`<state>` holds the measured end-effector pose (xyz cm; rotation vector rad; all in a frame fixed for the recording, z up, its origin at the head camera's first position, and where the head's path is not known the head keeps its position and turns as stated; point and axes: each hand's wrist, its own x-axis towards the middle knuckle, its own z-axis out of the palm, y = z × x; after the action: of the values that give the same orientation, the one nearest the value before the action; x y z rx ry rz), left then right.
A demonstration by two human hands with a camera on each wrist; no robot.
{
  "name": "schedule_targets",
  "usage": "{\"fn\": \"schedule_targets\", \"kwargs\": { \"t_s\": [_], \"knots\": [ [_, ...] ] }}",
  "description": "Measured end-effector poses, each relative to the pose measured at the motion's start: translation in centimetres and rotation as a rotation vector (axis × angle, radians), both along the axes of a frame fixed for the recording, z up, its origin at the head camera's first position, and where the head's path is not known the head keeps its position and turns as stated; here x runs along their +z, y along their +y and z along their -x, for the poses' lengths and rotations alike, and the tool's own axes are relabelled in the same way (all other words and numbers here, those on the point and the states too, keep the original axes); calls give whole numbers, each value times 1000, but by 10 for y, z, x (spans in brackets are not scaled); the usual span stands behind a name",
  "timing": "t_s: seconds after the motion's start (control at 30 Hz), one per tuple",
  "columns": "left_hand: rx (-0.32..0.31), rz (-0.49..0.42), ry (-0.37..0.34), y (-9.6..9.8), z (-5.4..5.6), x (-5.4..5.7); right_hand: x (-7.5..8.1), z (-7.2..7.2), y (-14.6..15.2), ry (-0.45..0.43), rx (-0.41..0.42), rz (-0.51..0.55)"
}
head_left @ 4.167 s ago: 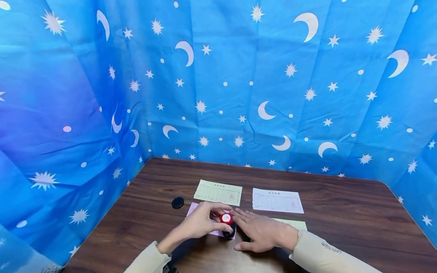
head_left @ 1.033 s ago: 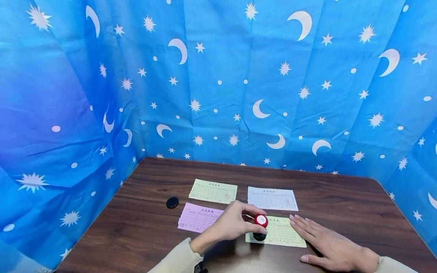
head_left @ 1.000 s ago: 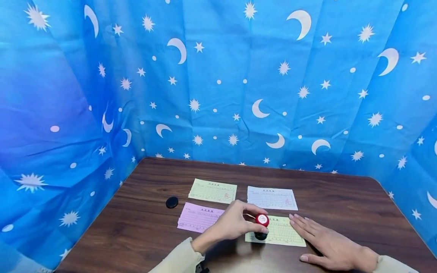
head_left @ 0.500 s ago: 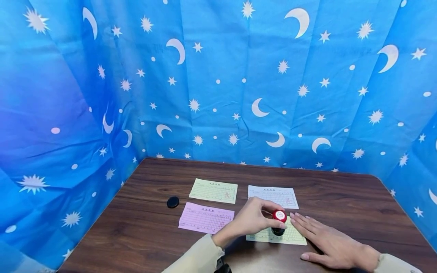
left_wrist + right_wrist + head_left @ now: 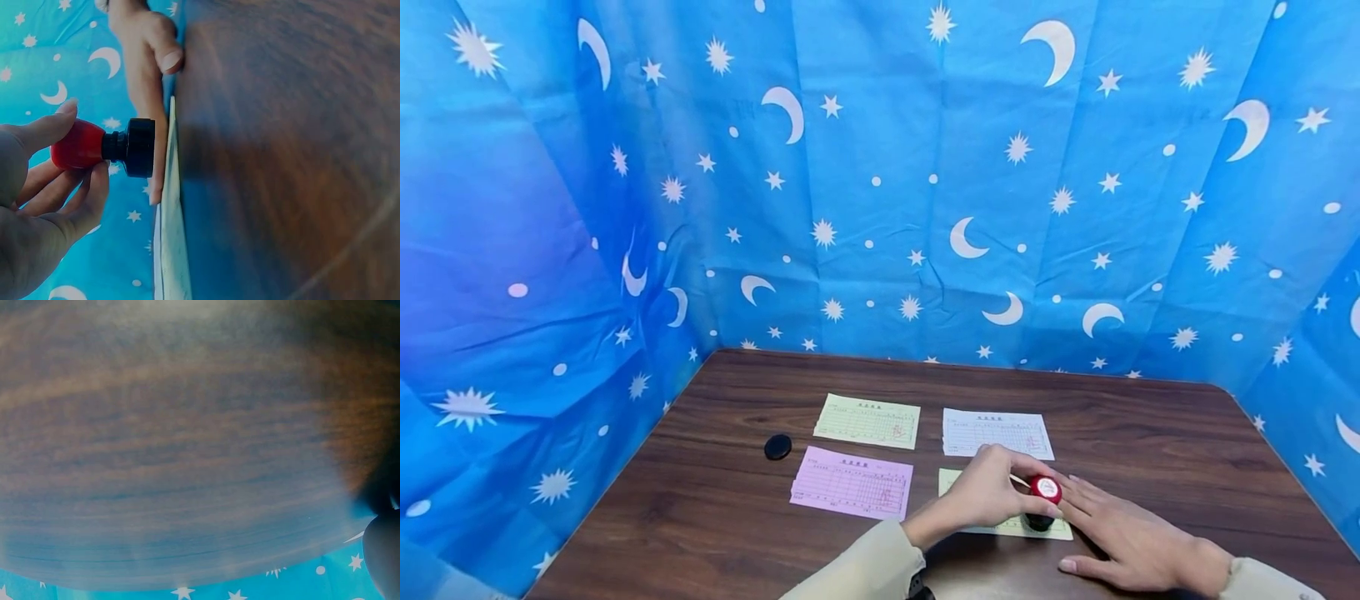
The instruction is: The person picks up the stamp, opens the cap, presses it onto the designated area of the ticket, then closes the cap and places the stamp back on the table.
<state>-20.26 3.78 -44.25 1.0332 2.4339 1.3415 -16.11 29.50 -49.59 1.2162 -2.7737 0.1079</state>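
Note:
My left hand (image 5: 988, 492) grips a stamp (image 5: 1045, 490) by its rounded red handle, thumb on one side and fingers on the other. In the left wrist view the stamp's black base (image 5: 139, 147) is close to the paper; whether it touches cannot be told. Under it lies a yellow-green form (image 5: 1003, 528), partly hidden by both hands. My right hand (image 5: 1127, 533) lies flat with straight fingers, its fingertips over that form's right edge. In the right wrist view only a blurred part of the hand (image 5: 384, 550) shows at the edge.
Behind the hands lie a white form (image 5: 996, 433) and another yellow-green form (image 5: 867, 421), both with red marks. A pink form (image 5: 850, 482) with a red mark is at the left, near a round black cap (image 5: 778, 447). A blue curtain (image 5: 880, 167) surrounds the wooden table (image 5: 715, 517).
My left hand has carried the stamp from the pink form to the front yellow-green form, then rightward across it. My right hand moved right earlier and has since stayed. The pink form's red mark is uncovered.

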Motion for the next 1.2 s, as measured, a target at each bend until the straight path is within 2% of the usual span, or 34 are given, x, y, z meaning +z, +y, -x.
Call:
{"fn": "schedule_targets", "kwargs": {
  "t_s": [0.1, 0.2, 0.47, 0.63, 0.83, 1.03, 1.2],
  "knots": [
    [-2, 38, 56, 5, 0, -2, -1, 1, 0, 29, 16, 21],
    [1, 68, 92, 7, 1, -3, -1, 1, -2, 20, 9, 24],
    [11, 80, 66, 9, 1, -1, 0, -1, -3, 51, 5, 29],
    [14, 92, 42, 9, 0, 0, 0, -1, -3, 38, 3, 35],
    [21, 135, 73, 11, -1, -1, -1, -1, -2, 42, 3, 39],
    [30, 200, 115, 14, -2, -1, -1, -3, 0, 31, -32, -5],
    [51, 242, 145, 16, -3, 0, -3, -2, 1, 29, -19, 23]
  ]
}}
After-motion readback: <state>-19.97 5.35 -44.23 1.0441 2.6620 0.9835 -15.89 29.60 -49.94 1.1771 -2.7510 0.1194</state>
